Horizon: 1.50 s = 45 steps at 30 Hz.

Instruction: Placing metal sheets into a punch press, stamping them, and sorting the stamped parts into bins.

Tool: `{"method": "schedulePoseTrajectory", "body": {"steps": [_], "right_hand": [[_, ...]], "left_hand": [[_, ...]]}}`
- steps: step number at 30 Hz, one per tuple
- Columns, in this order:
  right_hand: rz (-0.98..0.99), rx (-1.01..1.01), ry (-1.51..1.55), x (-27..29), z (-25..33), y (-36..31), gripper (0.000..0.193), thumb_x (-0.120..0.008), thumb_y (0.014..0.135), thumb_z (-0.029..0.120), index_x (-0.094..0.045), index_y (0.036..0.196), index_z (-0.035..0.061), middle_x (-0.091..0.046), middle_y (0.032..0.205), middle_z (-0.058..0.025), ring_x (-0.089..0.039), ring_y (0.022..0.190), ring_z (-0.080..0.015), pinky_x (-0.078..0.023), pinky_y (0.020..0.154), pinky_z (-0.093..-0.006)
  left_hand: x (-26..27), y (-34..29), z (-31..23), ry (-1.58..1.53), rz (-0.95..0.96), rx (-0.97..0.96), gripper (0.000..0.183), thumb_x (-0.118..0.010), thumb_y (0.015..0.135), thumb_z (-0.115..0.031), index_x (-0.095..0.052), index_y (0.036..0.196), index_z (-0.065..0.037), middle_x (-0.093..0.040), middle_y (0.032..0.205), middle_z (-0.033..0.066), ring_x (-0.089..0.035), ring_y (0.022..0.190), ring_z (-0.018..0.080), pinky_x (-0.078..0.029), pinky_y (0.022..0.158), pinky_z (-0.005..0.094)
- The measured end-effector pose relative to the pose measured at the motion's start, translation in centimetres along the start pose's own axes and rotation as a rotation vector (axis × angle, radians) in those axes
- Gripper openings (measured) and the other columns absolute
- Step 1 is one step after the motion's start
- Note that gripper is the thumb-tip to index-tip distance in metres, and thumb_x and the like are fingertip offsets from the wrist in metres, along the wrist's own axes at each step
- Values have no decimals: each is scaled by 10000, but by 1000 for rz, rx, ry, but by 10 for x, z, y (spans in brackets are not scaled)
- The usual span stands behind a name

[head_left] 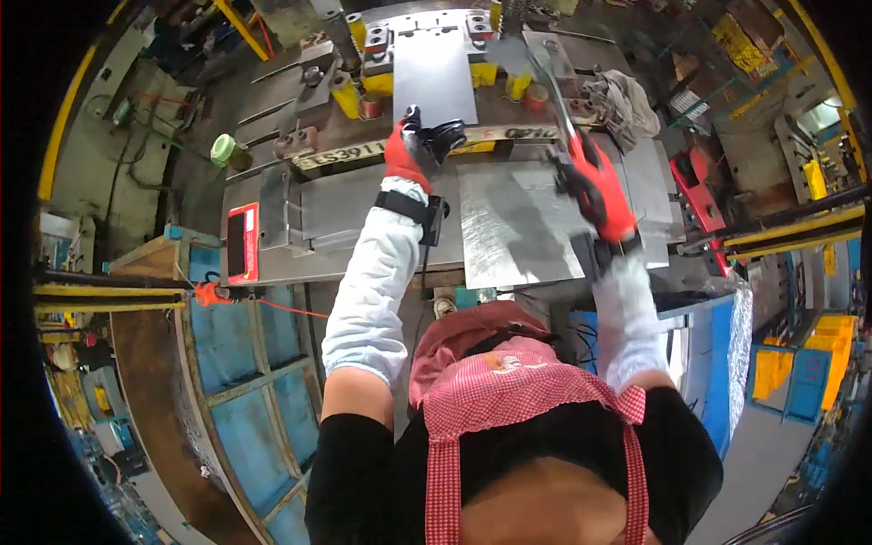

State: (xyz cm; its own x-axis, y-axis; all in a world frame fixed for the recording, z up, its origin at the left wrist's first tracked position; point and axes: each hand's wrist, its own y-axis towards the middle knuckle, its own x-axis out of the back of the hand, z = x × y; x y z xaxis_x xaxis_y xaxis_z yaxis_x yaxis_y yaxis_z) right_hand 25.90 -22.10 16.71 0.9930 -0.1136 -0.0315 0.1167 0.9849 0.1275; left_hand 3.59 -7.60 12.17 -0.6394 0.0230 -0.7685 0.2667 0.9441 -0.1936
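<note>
My left hand (411, 150), in a red and black glove, grips a black knob-like part at the near edge of the press die (345, 150). A flat steel sheet (434, 77) lies on the die just beyond it. My right hand (595, 182), also in a red glove, is closed around a long metal tool (556, 82) that reaches up and away over the die. Below my right hand a second steel sheet (513, 227) rests on the grey worktable (345, 222). Both forearms wear white sleeve covers.
Yellow cylinders (345, 95) stand on the die. A grey rag (627, 100) lies at the right. A red-framed device (242, 241) sits on the table's left. A green tape roll (222, 148) is further left. Blue floor panels (245, 363) lie below left, yellow bins (799, 363) at right.
</note>
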Motion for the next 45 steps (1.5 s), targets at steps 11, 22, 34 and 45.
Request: {"method": "schedulePoseTrajectory", "body": {"steps": [11, 22, 34, 45], "right_hand": [[-113, -543, 254, 48, -148, -90, 235, -476, 922, 269, -507, 1024, 60, -609, 800, -84, -557, 590, -141, -481, 520, -291], [-296, -469, 63, 45, -135, -129, 172, -543, 877, 208, -526, 995, 84, -605, 711, -34, -457, 445, -78, -350, 395, -229], [-311, -476, 120, 62, -148, -157, 232, -549, 877, 262, -509, 1005, 72, -596, 776, -72, -497, 484, -123, -411, 422, -264], [-454, -269, 9, 78, -180, -156, 186, -526, 853, 141, -545, 1008, 40, -565, 824, -15, -539, 657, -105, -432, 540, -255]], "left_hand": [[4, 27, 14, -63, 99, 77, 446, -490, 897, -370, -457, 1168, -18, -606, 964, 237, -637, 750, 355, -545, 710, 431], [-15, 79, -13, -96, 64, -21, 346, -408, 924, -249, -479, 1134, 17, -601, 1003, 208, -636, 798, 347, -559, 691, 435], [-17, 85, -10, -187, -27, -36, 407, -438, 911, -302, -460, 1171, 11, -570, 1079, 229, -612, 863, 398, -539, 733, 496], [89, -111, 45, 593, -325, -491, 332, -541, 902, -262, -594, 1104, -4, -644, 908, 66, -604, 714, 133, -494, 655, 275]]}}
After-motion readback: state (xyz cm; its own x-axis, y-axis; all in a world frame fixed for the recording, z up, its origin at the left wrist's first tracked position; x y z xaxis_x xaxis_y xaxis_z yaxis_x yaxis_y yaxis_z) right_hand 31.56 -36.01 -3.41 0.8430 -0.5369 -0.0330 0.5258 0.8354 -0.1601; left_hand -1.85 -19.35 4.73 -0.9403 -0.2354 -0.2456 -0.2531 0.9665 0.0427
